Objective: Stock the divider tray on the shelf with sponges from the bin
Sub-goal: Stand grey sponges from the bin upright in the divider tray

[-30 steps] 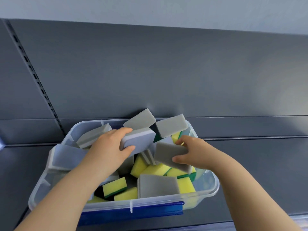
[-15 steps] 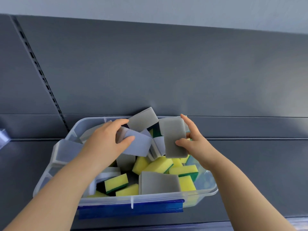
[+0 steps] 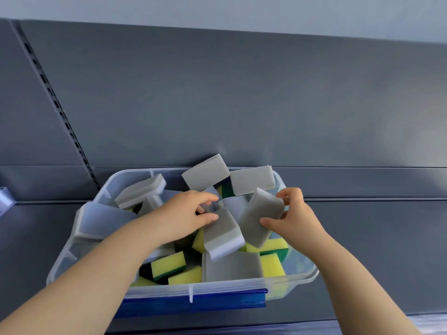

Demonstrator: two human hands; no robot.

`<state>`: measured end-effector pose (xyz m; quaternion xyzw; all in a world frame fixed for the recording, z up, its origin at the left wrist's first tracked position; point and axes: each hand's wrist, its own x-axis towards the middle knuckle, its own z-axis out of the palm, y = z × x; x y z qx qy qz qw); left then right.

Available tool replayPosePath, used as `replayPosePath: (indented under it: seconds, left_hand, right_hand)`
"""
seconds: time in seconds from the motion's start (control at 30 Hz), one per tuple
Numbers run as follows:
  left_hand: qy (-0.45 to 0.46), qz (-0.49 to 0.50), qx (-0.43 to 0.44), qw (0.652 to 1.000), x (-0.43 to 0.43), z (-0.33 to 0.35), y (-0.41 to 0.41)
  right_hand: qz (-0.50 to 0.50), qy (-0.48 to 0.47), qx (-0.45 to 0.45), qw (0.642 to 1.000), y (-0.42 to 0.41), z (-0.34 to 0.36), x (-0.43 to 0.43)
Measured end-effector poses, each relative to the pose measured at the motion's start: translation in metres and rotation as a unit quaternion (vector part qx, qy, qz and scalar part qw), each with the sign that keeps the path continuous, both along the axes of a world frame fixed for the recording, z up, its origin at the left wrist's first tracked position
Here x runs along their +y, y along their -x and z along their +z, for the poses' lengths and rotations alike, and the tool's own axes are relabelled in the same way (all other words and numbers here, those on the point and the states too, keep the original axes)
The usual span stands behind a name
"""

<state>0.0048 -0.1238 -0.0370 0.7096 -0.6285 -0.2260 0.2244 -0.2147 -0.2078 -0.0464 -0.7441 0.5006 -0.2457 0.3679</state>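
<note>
Sponges fill the clear bin point(image 3: 217, 285), which sits on the grey shelf point(image 3: 387, 238) straight ahead, btwn both forearms. Two are in hand.

The right hand point(image 3: 294, 221) grasps a grey sponge point(image 3: 260, 217) across its short width, thumb on the near edge, fingertips curled over the far-right edge. Its long axis runs roughly far to near, tilted, & it sits raised above the pile.

The left hand point(image 3: 181, 218) pinches the far end of a grey-and-white sponge point(image 3: 223, 235), thumb & fingers clenched on it. Long axis is also far-to-near, w/ the near end drooping onto the heap, just beside the right one, poss. touching.

Both are flat rectangular pads w/ rounded corners. They look soft, so should give under the fingers. The rest of the bin holds more grey-white pads plus yellow-and-green sponges point(image 3: 168, 265), jumbled at all angles.

Divider tray isn't clearly in view. A clear plastic piece point(image 3: 4, 199) shows at the far left edge; can't tell if that's it. If so, the left hand is nearer, & both sponges likely need to rise clear of the rim, then go left.
</note>
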Motion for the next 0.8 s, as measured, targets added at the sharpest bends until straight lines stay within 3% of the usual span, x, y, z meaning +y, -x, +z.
replayPosePath:
  seconds: [0.1,0.23,0.3,0.43,0.6,0.8]
  left_hand:
    - [-0.075,-0.010,0.036,0.996,-0.011,-0.003,-0.002]
    - [-0.150,-0.076,-0.025,0.985,-0.017,-0.004,0.002]
    - [-0.162,-0.083,-0.015,0.983,-0.019,-0.004,0.002]
    - [-0.071,-0.031,0.090,0.993,-0.022,0.007,-0.004]
    - [0.066,0.063,0.243,0.966,-0.020,0.030,-0.009]
    - [0.126,0.098,0.250,0.955,-0.012,0.038,-0.012]
  right_hand:
    - [-0.001,0.003,0.011,1.000,0.002,-0.001,0.002]
    - [0.006,0.005,0.017,1.000,0.003,-0.003,0.006]
    - [0.010,0.008,0.019,1.000,0.004,-0.003,0.008]
    - [0.002,0.031,0.002,1.000,0.008,0.002,0.011]
    - [-0.003,0.073,0.012,0.997,0.009,0.013,0.011]
    - [0.006,0.105,-0.007,0.994,0.001,0.015,0.010]
